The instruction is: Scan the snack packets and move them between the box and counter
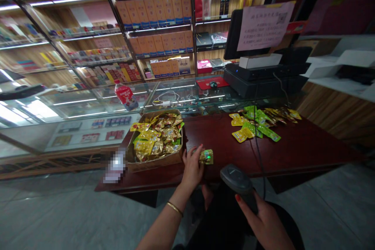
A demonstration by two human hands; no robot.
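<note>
My left hand [193, 165] rests at the table's front edge, its fingers closed on a small gold snack packet [207, 157]. A green light spot falls on that packet. In my right hand [265, 216] is a dark grey barcode scanner [236, 177], its head tilted toward the packet. Just left of my left hand stands a cardboard box [158, 163] heaped with gold, yellow and green packets [158, 134]. Farther right on the table lies a loose pile of green, yellow and gold packets [254, 123].
The dark red table [211, 133] meets a glass display counter [187, 97] holding a red-labelled bottle [125, 94] and a mouse [213, 84]. A monitor [233, 35] with a paper sheet stands behind. The scanner's cable [258, 152] crosses the table. A blurred-out object [115, 168] lies at the left corner.
</note>
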